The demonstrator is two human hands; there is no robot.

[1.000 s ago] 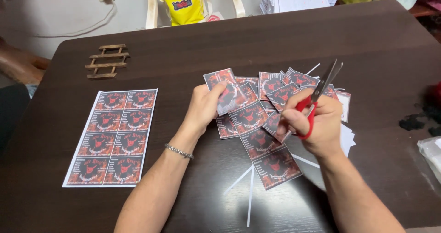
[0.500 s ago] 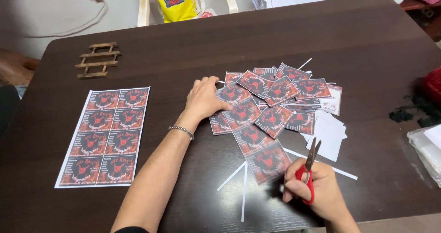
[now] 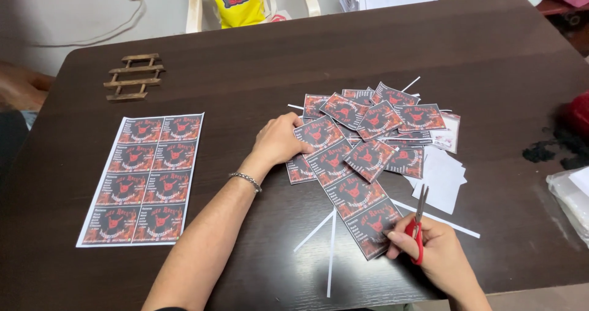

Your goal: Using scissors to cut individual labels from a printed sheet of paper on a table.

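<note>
Head view over a dark wooden table (image 3: pixel 380 47). Left hand (image 3: pixel 279 142) lies flat, fingers spread, on a heap of cut red-and-black cards (image 3: pixel 362 145) at the table's middle. Right hand (image 3: pixel 432 256), near the front edge, grips red-handled scissors (image 3: pixel 419 222), blades nearly closed. An uncut printed sheet (image 3: pixel 144 177) lies toward the left edge.

1 scissors (image 3: pixel 419 225), 1 uncut sheet (image 3: pixel 142 178), 2 hands (image 3: pixel 277 142)
</note>
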